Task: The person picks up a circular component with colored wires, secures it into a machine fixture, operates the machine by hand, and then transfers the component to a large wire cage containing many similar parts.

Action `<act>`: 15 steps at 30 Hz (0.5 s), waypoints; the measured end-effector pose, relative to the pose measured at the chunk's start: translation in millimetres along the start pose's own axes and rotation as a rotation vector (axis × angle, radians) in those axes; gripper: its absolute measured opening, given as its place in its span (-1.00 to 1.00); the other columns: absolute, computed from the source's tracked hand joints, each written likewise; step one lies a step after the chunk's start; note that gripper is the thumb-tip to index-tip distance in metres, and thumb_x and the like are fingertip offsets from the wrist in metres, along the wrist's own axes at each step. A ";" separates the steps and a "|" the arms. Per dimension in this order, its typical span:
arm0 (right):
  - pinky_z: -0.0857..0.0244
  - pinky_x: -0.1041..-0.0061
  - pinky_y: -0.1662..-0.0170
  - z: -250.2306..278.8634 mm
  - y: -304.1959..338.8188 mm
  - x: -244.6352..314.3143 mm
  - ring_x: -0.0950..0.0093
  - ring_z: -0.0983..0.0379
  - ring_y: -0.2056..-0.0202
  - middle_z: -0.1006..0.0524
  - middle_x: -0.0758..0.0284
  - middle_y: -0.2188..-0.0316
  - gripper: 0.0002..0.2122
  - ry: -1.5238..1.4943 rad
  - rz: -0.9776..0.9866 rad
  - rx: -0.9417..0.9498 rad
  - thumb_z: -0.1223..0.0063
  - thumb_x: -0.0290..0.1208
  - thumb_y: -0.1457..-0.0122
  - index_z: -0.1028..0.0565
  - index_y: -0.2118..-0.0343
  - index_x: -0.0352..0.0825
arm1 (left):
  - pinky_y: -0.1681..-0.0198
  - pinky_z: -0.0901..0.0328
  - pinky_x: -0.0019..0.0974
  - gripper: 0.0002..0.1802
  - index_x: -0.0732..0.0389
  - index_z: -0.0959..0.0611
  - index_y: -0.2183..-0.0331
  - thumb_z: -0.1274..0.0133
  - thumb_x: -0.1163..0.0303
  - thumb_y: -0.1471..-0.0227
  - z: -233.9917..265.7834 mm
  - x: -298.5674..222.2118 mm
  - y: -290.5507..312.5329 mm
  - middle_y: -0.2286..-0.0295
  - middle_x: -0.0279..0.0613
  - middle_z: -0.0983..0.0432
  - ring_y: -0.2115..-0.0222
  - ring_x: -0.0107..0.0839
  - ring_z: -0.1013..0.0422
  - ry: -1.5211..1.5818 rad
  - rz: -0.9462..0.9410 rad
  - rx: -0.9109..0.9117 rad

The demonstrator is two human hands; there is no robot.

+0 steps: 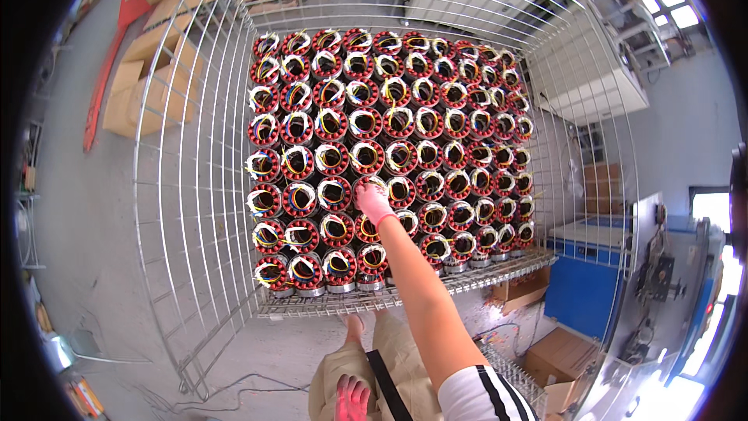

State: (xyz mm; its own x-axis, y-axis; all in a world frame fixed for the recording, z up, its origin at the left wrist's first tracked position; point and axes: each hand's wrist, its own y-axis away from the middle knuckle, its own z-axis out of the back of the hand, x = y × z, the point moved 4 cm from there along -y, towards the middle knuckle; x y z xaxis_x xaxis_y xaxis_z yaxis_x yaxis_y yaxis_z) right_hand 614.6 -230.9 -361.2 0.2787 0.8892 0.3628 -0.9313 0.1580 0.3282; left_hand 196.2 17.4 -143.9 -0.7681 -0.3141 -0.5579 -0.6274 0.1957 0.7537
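Rows of motor stators (pixel 365 122), with red-wound rings, dark hollow centres and bundles of white, yellow and blue wires, stand upright in a wire mesh cage (pixel 269 313). My right hand (pixel 372 199), in a pink glove, reaches into the middle of the rows. Its fingers close on the rim of one stator (pixel 360 184), partly hiding it; the fingertips are hard to make out. My left hand (pixel 353 399), gloved in pinkish red, hangs low in front of my trousers, away from the stators. Its fingers look loosely stretched, and nothing shows in them.
Mesh walls rise around the stators, with a low front edge near my legs. Cardboard boxes (pixel 152 82) and a red pallet jack handle (pixel 105 70) lie to the left. At right are a blue cabinet (pixel 580 296) and another cardboard box (pixel 562 355). A cable (pixel 257 376) crosses the floor.
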 end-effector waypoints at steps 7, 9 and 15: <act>-0.34 0.51 0.24 132.7 183.4 -80.8 0.52 -0.50 0.36 -0.60 0.29 0.39 -0.68 -1.027 -0.333 -0.145 0.03 -0.19 -0.21 -0.54 0.09 -0.27 | -0.19 -0.12 -0.07 -0.54 0.14 -0.27 -0.15 0.26 0.17 -0.29 -44.0 -57.5 19.4 -0.03 -0.16 -0.32 -0.07 -0.25 -0.23 0.289 0.165 0.117; -0.34 0.55 0.30 124.9 265.2 -150.7 0.61 -0.47 0.40 -0.60 0.37 0.38 -0.71 -1.035 -0.402 -0.300 0.01 -0.28 -0.22 -0.53 0.09 -0.36 | -0.21 -0.10 -0.09 -0.51 0.20 -0.26 -0.15 0.27 0.17 -0.29 -44.5 -45.3 12.8 -0.07 -0.09 -0.28 -0.09 -0.20 -0.21 0.184 0.159 0.208; -0.28 0.62 0.41 49.5 660.4 -316.6 0.67 -0.37 0.50 -0.52 0.47 0.48 -0.77 -1.094 -1.235 -1.188 0.00 -0.32 -0.23 -0.54 0.17 -0.34 | -0.24 -0.06 -0.11 -0.42 0.22 -0.18 -0.20 0.22 0.14 -0.27 -102.2 -20.7 -3.9 -0.15 -0.03 -0.18 -0.16 -0.16 -0.14 -0.663 0.088 0.579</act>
State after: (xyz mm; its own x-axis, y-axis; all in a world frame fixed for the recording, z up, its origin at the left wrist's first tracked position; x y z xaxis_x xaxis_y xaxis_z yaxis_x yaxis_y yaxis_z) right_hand -77.1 -429.4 -216.1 0.3296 -0.3989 0.8557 0.2923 0.9050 0.3093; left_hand 227.6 -71.8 -99.8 -0.6196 0.2923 -0.7285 -0.3908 0.6899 0.6093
